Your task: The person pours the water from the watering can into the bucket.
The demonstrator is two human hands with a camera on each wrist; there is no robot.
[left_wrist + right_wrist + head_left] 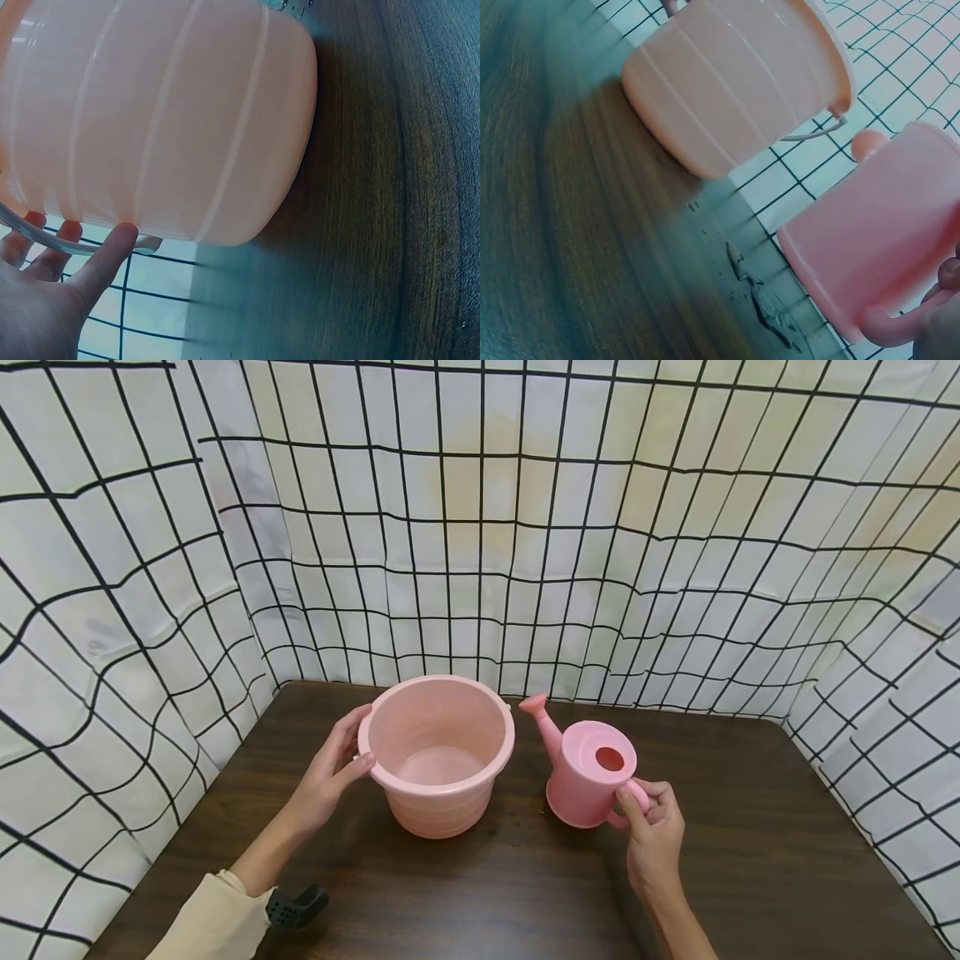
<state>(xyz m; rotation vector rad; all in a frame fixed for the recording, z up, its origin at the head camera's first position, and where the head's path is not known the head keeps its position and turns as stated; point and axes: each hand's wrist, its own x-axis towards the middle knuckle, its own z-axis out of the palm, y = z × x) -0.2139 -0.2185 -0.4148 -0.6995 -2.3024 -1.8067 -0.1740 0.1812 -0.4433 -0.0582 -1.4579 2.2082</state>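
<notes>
An empty pink bucket (pixel 437 752) stands on the dark wooden table (pixel 750 860). My left hand (pixel 358 743) holds its left rim, thumb hooked over the edge and fingers on the outside wall. The left wrist view shows the bucket's ribbed wall (pixel 165 112) close up, with my left hand (pixel 45 285) against its rim. To the bucket's right is a pink watering can (pixel 588 772), its spout pointing up-left toward the bucket. My right hand (pixel 648 814) grips its handle. In the right wrist view the watering can (pixel 870 247) fills the lower right and the bucket (pixel 735 82) lies beyond.
A white curtain with a black grid (pixel 480 543) closes in the table on the left, back and right. Small specks (pixel 769 311) lie on the wood by the can's base. A black wrist mount (pixel 296 906) shows beside my cream sleeve.
</notes>
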